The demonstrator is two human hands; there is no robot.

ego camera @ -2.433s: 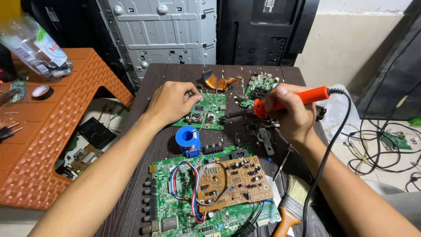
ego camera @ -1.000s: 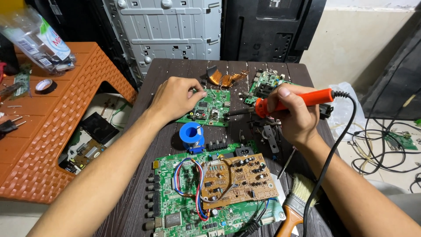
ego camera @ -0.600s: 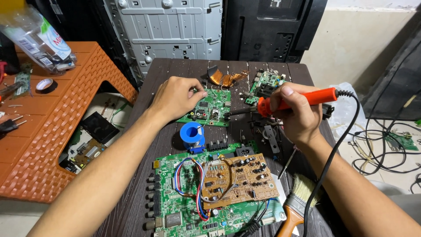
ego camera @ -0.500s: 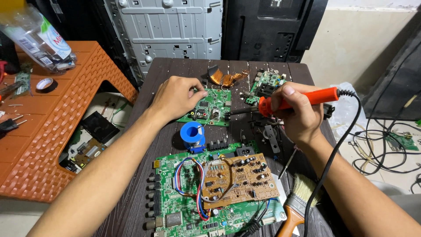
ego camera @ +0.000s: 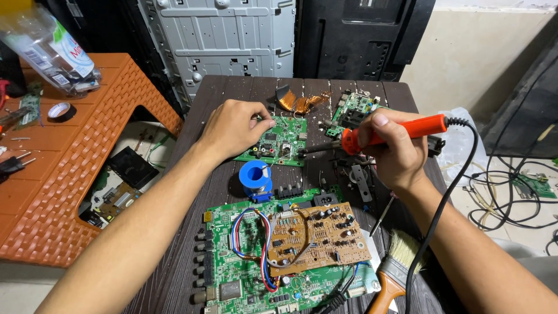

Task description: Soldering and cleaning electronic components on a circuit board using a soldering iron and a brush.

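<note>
Little has shifted since the earlier frames: both hands sit over the same small green board as before, and the iron's tip has stayed close to its right edge.

Left hand (ego camera: 235, 129): rests on the small green circuit board (ego camera: 280, 141), palm down, thumb and forefinger pinched together at the board's upper edge. A thin strand of solder wire seems to run from the pinch; too fine to be sure. The other fingers are curled loosely and pin the board to the dark wooden table (ego camera: 226, 93).

Right hand (ego camera: 392, 152): fingers closed around the orange handle of the soldering iron (ego camera: 395, 132), held like a pen. The metal tip points left and reaches the board's right edge; whether it touches a joint cannot be told. The black cord (ego camera: 447, 192) loops off the handle's rear and drops past the right forearm.

Nearby: blue solder spool (ego camera: 254, 177) just below the board; a large green board (ego camera: 256, 273) with a brown board (ego camera: 317, 237) lying on it; a paintbrush (ego camera: 395, 270) at lower right; a second small green board (ego camera: 356, 109) behind the iron.

Judgement on technique: keep the left palm weighting the board so it cannot slide. Lay the tip flat against pad and lead together, feed wire into the joint rather than onto the tip, and withdraw the wire first. Keep the cord slack and away from the brush bristles.
</note>
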